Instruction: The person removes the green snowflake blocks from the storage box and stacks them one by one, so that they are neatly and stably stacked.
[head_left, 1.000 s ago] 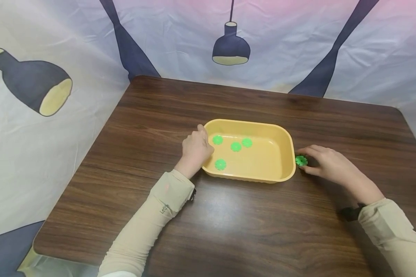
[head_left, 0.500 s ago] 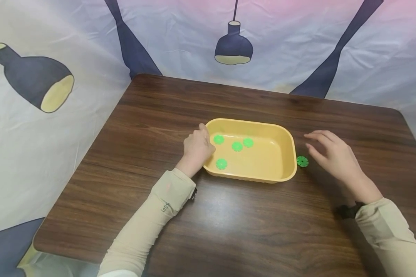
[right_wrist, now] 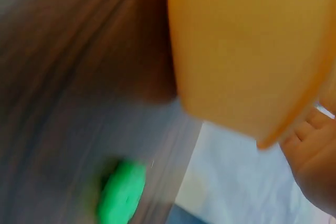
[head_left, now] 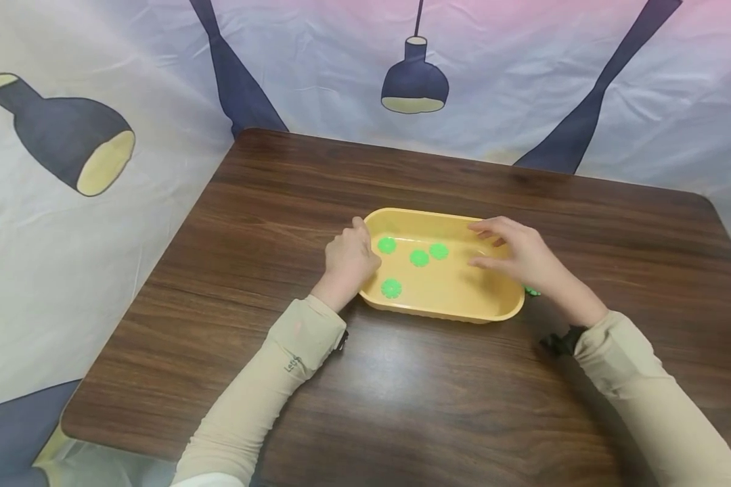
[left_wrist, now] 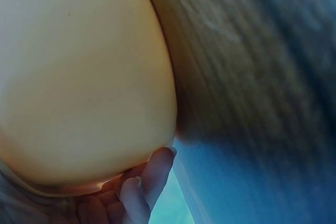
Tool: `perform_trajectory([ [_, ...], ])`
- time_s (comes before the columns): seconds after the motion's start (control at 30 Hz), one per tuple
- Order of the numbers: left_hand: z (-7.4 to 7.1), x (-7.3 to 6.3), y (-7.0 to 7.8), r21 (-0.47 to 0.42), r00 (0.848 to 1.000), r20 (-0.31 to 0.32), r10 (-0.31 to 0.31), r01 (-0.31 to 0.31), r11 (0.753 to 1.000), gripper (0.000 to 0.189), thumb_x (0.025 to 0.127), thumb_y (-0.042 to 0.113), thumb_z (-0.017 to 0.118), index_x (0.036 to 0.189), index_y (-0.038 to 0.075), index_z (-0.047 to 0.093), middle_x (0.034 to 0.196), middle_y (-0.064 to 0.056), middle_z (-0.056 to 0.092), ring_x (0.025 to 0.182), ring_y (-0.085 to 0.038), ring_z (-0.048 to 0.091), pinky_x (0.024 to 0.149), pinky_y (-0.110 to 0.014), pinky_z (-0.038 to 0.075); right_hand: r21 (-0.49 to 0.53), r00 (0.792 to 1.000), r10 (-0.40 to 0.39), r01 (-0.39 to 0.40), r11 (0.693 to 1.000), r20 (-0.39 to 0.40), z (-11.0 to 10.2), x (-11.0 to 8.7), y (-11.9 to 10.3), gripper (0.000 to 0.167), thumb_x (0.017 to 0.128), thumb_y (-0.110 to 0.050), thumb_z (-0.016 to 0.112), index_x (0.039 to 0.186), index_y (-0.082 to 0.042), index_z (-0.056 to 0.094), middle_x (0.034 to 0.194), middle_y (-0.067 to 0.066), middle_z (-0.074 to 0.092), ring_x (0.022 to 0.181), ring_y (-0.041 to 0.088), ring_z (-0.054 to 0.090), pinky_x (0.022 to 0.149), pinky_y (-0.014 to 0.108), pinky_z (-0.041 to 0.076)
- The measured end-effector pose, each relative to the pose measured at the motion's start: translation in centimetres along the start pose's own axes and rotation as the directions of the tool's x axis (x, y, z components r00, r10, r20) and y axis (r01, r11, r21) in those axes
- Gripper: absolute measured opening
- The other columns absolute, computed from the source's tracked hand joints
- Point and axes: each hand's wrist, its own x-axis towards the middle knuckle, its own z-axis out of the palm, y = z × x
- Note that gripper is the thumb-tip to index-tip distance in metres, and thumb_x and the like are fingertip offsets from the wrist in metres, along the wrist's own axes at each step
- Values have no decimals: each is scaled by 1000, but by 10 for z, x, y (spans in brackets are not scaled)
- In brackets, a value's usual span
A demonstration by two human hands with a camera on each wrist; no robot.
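A yellow plastic basin [head_left: 445,297] sits on the brown table, with several green flower-shaped discs [head_left: 392,288] lying flat on its floor. My left hand [head_left: 348,260] grips the basin's left end; in the left wrist view its fingers [left_wrist: 152,177] curl under the basin wall [left_wrist: 94,77]. Over the basin's right end reaches my right hand [head_left: 518,253], thumb and fingers spread apart with nothing between them. Another green disc [head_left: 532,291] rests on the table just outside the right end, partly hidden by my right wrist. The right wrist view shows that disc [right_wrist: 123,192], blurred, below the basin.
The dark wood table [head_left: 353,406] extends around the basin on all sides. Behind it hangs a light cloth backdrop [head_left: 329,74] printed with dark lamps. Both forearms cross the table's front in beige sleeves [head_left: 256,399].
My right hand let go of the green disc beside the basin, lifted away, then moved left over the basin's right end. The left hand keeps its grip, and the basin stays put.
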Motion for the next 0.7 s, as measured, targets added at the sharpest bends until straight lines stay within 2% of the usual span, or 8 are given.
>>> perform_trajectory([
  [0.07, 0, 0, 1, 3, 1000, -3, 2, -2, 1000, 33, 73, 11, 60, 99, 3, 41, 75, -14, 61, 68, -29, 63, 59, -41, 50, 33, 997, -1, -2, 999, 82, 5, 8, -2, 54, 72, -18, 80, 120, -3, 59, 111, 13, 63, 98, 26, 62, 80, 42, 49],
  [0.17, 0, 0, 1, 7, 1000, -7, 3, -3, 1000, 33, 73, 11, 60, 98, 4, 40, 74, -13, 61, 68, -29, 63, 59, -42, 50, 29, 980, -7, 1, 1000, 197, 12, 19, -4, 57, 73, -23, 79, 121, -2, 58, 117, 14, 61, 104, 28, 59, 87, 45, 46],
  [0.27, 0, -1, 1, 11, 1000, -7, 0, 0, 1000, 31, 74, 11, 60, 96, 4, 40, 73, -13, 60, 67, -28, 62, 58, -41, 50, 0, 966, -16, 16, 1000, 260, 19, 27, -5, 61, 73, -26, 79, 124, 0, 56, 123, 15, 59, 113, 30, 54, 95, 44, 42],
  [0.43, 1, -1, 0, 11, 1000, -10, -1, 1, 1000, 31, 74, 10, 60, 96, 4, 40, 74, -13, 60, 68, -28, 63, 58, -41, 50, -33, 946, -36, 50, 998, 323, 30, 34, -7, 64, 76, -27, 77, 127, 3, 53, 127, 18, 55, 121, 33, 48, 102, 44, 35],
  [0.53, 1, -2, 0, 10, 1000, -2, -5, 5, 1000, 32, 73, 11, 61, 97, 4, 40, 76, -14, 61, 70, -29, 63, 59, -42, 50, -30, 935, -23, 36, 999, 354, 34, 36, -6, 61, 78, -26, 75, 128, 1, 52, 128, 18, 54, 123, 33, 47, 103, 44, 34],
  [0.7, 0, -1, 1, 11, 1000, -5, 0, 0, 1000, 32, 74, 11, 61, 97, 4, 40, 76, -15, 61, 70, -30, 63, 59, -42, 50, 10, 940, 14, -18, 1000, 341, 37, 37, -4, 53, 76, -20, 76, 122, -2, 59, 126, 17, 55, 118, 32, 50, 98, 45, 38],
])
